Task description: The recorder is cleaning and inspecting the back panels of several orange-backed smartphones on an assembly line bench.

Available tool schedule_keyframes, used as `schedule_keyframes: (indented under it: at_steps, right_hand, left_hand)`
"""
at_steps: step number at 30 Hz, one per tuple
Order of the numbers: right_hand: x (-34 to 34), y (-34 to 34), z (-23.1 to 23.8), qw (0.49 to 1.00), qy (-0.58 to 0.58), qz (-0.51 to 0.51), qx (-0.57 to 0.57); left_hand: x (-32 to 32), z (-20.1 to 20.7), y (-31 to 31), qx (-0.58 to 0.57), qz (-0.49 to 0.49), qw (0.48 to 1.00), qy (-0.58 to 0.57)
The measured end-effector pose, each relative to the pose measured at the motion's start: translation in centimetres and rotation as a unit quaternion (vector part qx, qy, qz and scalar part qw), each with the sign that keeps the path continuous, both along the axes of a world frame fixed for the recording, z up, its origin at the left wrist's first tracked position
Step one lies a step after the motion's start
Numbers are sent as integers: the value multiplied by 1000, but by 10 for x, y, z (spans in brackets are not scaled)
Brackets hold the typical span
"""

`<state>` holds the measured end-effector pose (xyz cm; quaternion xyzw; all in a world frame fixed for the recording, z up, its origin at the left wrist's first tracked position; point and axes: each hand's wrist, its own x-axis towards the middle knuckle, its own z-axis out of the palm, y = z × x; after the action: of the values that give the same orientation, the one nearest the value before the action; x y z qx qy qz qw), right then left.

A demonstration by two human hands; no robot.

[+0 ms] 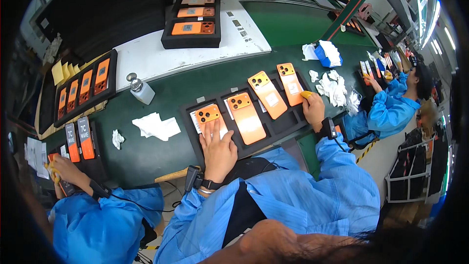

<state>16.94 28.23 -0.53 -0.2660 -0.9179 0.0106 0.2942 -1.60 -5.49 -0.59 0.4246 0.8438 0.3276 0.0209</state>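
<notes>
Several orange phones, backs up, are at a black foam tray [183,112] with slots on the green bench. My left hand [218,152] lies with fingers spread over the leftmost phone [209,113], touching its back. Beside it, another phone [246,122] sits in its slot. A third phone [267,97] with a white label lies slanted, its camera end past the tray's far edge. My right hand [314,110], with yellow finger covers, is closed at the right edge of the rightmost phone [292,85]; its lower fingers are partly hidden.
Crumpled white tissues [333,88] lie right of the tray, a flat tissue [156,126] left of it. A pump bottle [141,91] stands behind. Other phone trays [190,41] sit at the back and left. Co-workers in blue sleeves work at left [112,225] and right [391,107].
</notes>
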Motion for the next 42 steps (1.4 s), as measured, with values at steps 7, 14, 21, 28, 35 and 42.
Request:
schedule_keyframes:
  at_steps: [7,14,21,28,35,42]
  right_hand:
    - [0,5,-9,1000,25,13,-1]
    - [12,3,-16,994,106,10,-4]
    - [3,2,-13,985,164,44,-31]
    - [-12,-26,15,953,274,102,-83]
    - [-89,-132,20,944,126,293,-84]
    - [-107,-163,0,960,-61,247,-120]
  left_hand:
    - [3,1,3,36,55,997,30]
    - [2,-1,9,45,66,996,46]
    - [4,-8,9,20,100,994,41]
    - [-2,-10,8,15,90,996,27]
    - [-5,-15,14,30,101,991,81]
    - [-5,-18,20,14,143,985,99]
